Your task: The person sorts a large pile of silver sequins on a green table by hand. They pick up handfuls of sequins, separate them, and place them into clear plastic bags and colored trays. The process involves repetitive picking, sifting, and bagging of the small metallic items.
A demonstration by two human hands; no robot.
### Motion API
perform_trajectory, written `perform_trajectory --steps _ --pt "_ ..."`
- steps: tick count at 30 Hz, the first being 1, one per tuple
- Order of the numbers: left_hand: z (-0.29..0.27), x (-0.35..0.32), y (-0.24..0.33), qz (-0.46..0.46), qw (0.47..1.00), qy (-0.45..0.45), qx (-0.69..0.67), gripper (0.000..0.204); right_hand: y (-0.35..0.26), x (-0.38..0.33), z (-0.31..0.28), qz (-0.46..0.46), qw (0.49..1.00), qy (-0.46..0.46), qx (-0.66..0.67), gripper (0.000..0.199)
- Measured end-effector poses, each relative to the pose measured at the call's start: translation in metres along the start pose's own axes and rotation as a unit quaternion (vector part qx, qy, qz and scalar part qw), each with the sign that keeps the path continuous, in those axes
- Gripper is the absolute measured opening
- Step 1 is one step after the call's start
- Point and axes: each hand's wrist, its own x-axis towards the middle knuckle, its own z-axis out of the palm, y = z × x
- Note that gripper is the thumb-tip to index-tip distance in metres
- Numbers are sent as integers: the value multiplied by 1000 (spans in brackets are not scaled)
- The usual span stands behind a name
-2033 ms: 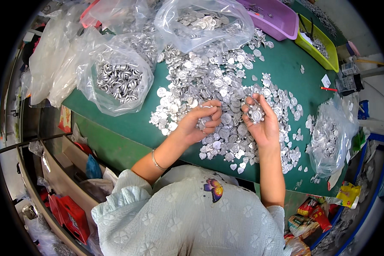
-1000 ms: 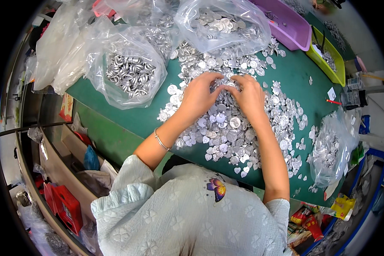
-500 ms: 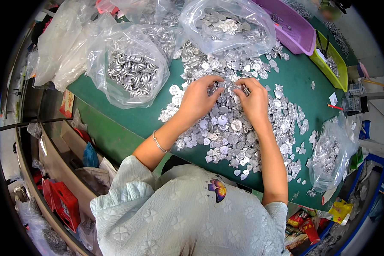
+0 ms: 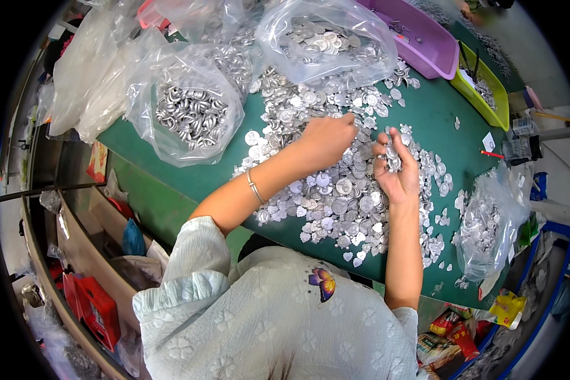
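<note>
Hundreds of small flat silver metal discs (image 4: pixel 335 190) lie heaped on our green counter (image 4: pixel 437 120). Our left hand (image 4: pixel 326 139) presses palm-down, fingers curled, onto the heap's far side. Our right hand (image 4: pixel 396 171), just beside it, cups a few discs, palm up, fingers closing round them.

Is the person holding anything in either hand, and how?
The right hand cups a small stack of silver metal discs between thumb and fingers. The left hand rests palm-down on the disc pile; any hold is hidden.
</note>
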Motion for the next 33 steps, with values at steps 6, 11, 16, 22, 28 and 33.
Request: perform_trajectory --steps 6,11,16,22,28,33 --pt "3 2 -7 31 992 57 -108 16 -7 -6 -13 -15 999 -2 -39 14" --pt "-23 -28 -28 -161 507 -46 -846 20 -1 -12 -3 -82 969 83 -215 20" --pt "-5 -63 -27 -177 391 -88 -899 30 18 -17 15 -99 971 90 -197 21" --pt "-8 -83 30 -309 351 -171 -867 34 49 -45 42 -125 871 65 -470 17" --pt "27 -88 36 -338 259 -79 -901 31 73 -55 52 -315 466 -104 -820 40" --pt "40 -86 46 -234 247 -35 -940 27 75 -63 57 -323 397 -103 -853 59"
